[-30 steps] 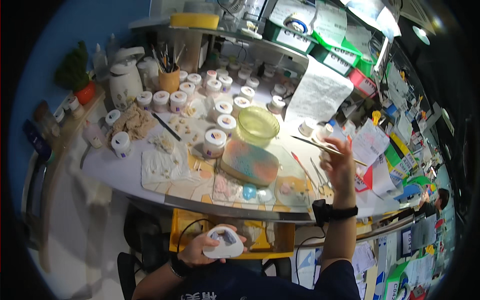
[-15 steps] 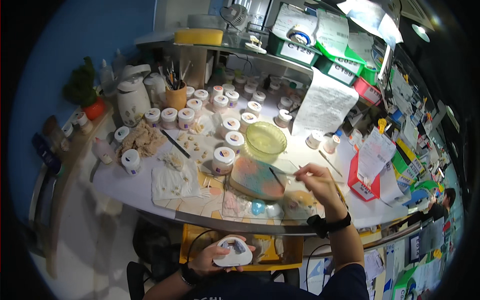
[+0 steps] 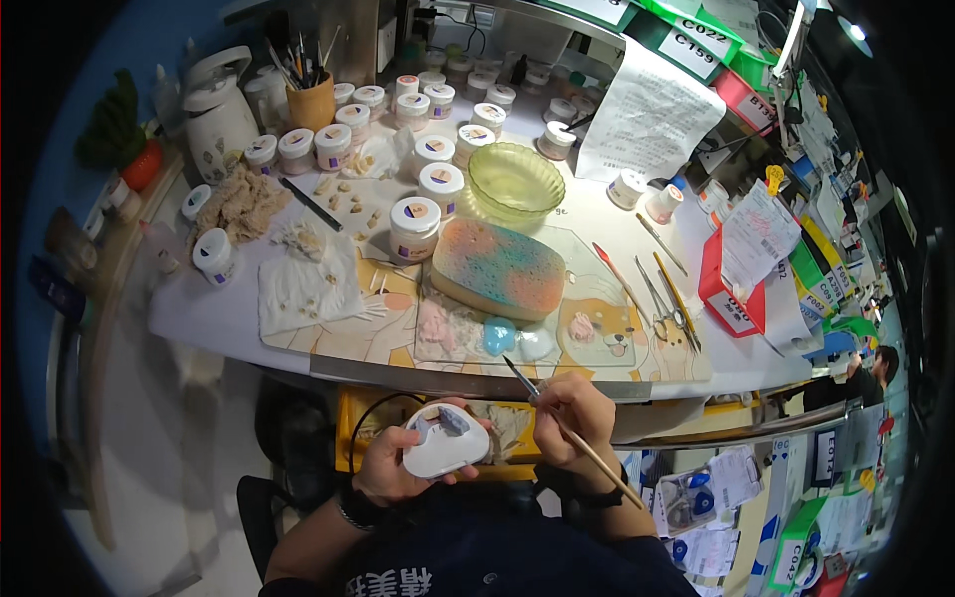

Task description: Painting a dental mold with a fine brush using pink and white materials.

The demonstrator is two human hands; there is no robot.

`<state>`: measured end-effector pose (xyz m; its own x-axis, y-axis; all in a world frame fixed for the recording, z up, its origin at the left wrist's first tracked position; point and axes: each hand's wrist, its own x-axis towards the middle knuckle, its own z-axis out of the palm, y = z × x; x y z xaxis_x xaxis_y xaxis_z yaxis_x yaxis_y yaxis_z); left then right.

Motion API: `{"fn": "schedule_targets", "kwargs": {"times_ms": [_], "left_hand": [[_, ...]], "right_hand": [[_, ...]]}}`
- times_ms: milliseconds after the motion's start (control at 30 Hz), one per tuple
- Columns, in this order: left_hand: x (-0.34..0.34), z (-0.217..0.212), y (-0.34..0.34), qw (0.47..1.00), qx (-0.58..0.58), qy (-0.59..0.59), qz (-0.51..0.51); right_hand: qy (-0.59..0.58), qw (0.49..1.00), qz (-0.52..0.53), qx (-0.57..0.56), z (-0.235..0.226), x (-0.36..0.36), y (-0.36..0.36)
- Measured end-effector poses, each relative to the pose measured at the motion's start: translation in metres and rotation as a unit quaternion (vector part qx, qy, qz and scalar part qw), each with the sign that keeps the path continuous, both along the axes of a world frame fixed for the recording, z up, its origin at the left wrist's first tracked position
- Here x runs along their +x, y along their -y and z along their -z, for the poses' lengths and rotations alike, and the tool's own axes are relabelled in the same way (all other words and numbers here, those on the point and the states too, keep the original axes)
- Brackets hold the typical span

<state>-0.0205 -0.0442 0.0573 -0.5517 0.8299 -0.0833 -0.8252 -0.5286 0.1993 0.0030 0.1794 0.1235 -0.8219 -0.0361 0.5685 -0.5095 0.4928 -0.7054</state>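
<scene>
My left hand (image 3: 382,466) grips a white dental model (image 3: 446,458) with grey tooth pieces on it, held below the bench edge in front of me. In my right hand (image 3: 575,413) is a fine paintbrush (image 3: 604,468), its dark tip pointing up and left, apart from the model and near the bench edge. Just beyond the tip lies a glass slab (image 3: 587,350) bearing pink, blue (image 3: 499,336) and white paste heaps. A wet-looking, multicoloured sponge (image 3: 497,269) rests at the slab's far side.
Behind the sponge stand a yellow-green glass bowl (image 3: 517,184) and several white-lidded jars (image 3: 415,227). A white tissue (image 3: 310,291) lies left; scissors (image 3: 661,316) and slim tools lie right. A red tray (image 3: 731,289) holds papers. Under the bench edge is a yellow drawer (image 3: 350,428).
My right hand has brought the brush from above the sponge down and toward me, nearer the model. The model is now tilted, and the view has shifted downward.
</scene>
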Motion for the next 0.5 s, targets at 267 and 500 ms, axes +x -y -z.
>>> {"fn": "schedule_targets", "kwargs": {"times_ms": [267, 500], "left_hand": [[0.002, 0.008, -0.001, 0.999, 0.028, 0.015, 0.0], [0.002, 0.01, 0.0, 1.0, 0.026, 0.015, 0.004]], "right_hand": [[0.071, 0.992, 0.05, -0.095, 0.008, -0.003, -0.003], [0.069, 0.986, 0.051, -0.142, 0.014, -0.004, -0.001]]}}
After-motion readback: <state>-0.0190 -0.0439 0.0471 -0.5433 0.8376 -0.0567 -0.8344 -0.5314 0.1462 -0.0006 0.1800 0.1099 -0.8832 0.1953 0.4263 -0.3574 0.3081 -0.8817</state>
